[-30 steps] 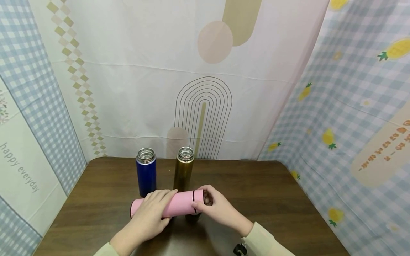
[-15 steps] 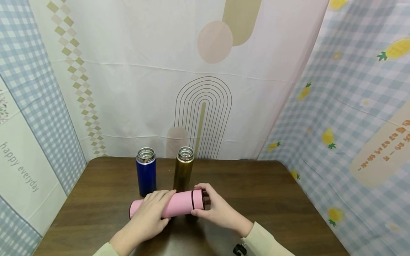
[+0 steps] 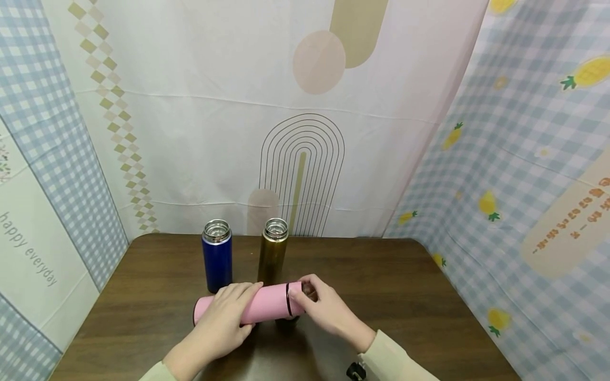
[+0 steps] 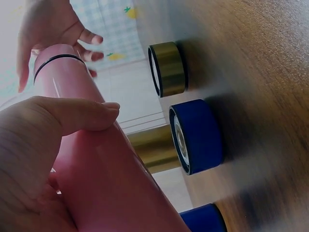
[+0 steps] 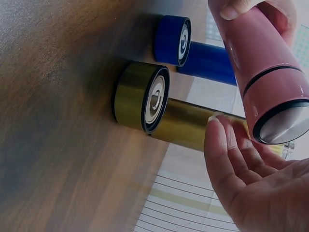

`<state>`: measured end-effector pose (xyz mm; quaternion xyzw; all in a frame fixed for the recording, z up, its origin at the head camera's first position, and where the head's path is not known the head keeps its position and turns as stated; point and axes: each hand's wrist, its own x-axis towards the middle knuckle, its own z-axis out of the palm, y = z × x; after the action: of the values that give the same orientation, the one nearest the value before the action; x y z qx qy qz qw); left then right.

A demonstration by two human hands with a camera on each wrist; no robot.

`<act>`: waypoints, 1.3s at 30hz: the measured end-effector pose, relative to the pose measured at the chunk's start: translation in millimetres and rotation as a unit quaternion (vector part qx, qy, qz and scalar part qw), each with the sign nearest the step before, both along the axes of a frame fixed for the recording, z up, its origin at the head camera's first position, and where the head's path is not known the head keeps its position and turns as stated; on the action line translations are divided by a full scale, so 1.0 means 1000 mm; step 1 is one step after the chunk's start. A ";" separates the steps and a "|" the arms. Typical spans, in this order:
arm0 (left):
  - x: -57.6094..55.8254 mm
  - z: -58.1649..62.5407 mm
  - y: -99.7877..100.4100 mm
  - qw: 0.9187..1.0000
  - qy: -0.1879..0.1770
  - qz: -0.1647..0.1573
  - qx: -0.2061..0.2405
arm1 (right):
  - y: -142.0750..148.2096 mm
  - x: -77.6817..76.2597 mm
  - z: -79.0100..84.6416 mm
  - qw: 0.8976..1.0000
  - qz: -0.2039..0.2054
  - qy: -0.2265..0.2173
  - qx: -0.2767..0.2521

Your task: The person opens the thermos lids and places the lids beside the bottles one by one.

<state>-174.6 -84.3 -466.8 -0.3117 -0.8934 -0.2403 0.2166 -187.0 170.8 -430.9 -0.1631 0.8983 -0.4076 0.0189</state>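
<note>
A pink thermos (image 3: pixel 267 304) lies nearly level above the table, its capped end tilted slightly up to the right. My left hand (image 3: pixel 224 312) grips its body, the thumb laid across it in the left wrist view. My right hand (image 3: pixel 329 309) is at the pink lid (image 5: pixel 275 92), which has a black rim and a silvery top. In the right wrist view its loosely bent fingers (image 5: pixel 219 150) stand apart from the lid. Behind are an uncapped blue thermos (image 3: pixel 218 264) and an uncapped gold thermos (image 3: pixel 272 259), both upright.
A gold lid (image 5: pixel 133 94) and a blue lid (image 5: pixel 169 41) rest on the brown wooden table (image 3: pixel 381 296), below the pink thermos. Patterned cloths (image 3: pixel 214 148) hang behind the table and along both sides.
My right hand has shifted around the pink lid; its thumb went from low at the seam to higher over the lid. The left hand and the pink thermos have barely moved.
</note>
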 end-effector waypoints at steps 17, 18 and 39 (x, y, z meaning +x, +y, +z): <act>0.000 -0.001 -0.005 1.000 -0.016 0.005 -0.002 | 0.003 0.002 -0.007 0.987 0.114 0.017 -0.108; 0.000 -0.001 -0.005 1.000 -0.017 0.005 0.000 | 0.003 0.002 -0.007 0.987 0.115 0.016 -0.109; 0.001 0.006 -0.009 1.000 -0.006 -0.013 -0.001 | 0.006 0.002 -0.003 0.994 0.082 -0.045 -0.061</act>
<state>-173.4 -93.8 -460.7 -0.3223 -0.8907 -0.2438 0.2082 -185.1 177.3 -433.7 -0.2190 0.8537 -0.4652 0.0826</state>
